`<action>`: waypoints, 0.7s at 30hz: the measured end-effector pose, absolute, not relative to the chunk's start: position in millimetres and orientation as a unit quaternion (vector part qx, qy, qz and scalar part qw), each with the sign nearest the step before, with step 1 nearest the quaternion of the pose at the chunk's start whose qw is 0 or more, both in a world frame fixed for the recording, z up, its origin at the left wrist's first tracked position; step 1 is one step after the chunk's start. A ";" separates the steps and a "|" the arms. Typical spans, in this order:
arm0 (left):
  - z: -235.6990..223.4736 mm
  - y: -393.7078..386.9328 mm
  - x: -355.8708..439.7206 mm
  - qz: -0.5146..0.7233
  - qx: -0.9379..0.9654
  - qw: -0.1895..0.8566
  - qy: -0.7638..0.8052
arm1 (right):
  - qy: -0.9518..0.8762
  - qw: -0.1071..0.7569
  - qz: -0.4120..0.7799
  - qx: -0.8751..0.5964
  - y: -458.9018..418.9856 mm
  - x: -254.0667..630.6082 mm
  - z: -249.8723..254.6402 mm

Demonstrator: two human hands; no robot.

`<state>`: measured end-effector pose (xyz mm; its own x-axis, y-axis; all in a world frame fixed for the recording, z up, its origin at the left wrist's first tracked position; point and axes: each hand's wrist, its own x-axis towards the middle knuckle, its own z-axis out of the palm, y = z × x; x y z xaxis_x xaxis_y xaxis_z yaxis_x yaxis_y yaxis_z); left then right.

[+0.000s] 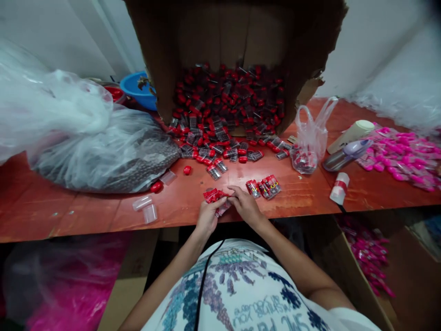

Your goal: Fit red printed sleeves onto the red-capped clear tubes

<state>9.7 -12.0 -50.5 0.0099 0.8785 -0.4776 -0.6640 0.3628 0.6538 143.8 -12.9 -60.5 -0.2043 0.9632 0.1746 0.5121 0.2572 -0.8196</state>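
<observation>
At the front edge of the red table, my left hand (207,216) is closed around a small bunch of red printed packets (214,195). My right hand (245,205) meets it from the right, fingers pinched at the edge of the same packets. Just right of my hands lie several more red printed packets (264,187) in a short row. Beyond them, small clear containers with red caps (220,131) spill out of a cardboard box. A loose red cap (187,170) and two clear empty tubes (150,213) lie to the left.
A torn-edged cardboard box (151,59) stands at the back. On the left sits a big plastic bag of dark pieces (113,156), a blue basin (138,89) behind it. Rightward are a small plastic bag (305,158), a white roll (339,189) and pink items (403,156).
</observation>
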 end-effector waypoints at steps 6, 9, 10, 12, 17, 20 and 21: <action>-50.9 -4.5 -20.7 0.589 0.046 0.657 0.467 | -0.770 0.277 0.240 -0.521 39.7 130.2 -66.1; -47.4 0.5 -33.0 0.590 0.007 0.652 0.476 | -0.779 0.261 0.148 -0.551 68.8 112.5 -71.1; -46.1 2.1 -36.0 0.589 -0.004 0.651 0.478 | -0.785 0.253 0.123 -0.552 74.8 106.5 -72.9; -44.3 5.2 -40.6 0.588 -0.025 0.651 0.480 | -0.801 0.238 0.093 -0.541 78.8 97.1 -77.2; -43.9 11.1 -47.3 0.584 -0.079 0.667 0.456 | -0.815 0.252 0.113 -0.510 51.6 103.3 -86.9; -43.7 13.3 -46.4 0.585 -0.097 0.671 0.445 | -0.790 0.305 0.175 -0.502 26.0 121.8 -85.3; -43.5 13.7 -44.7 0.585 -0.098 0.673 0.441 | -0.774 0.333 0.192 -0.503 17.6 127.7 -83.0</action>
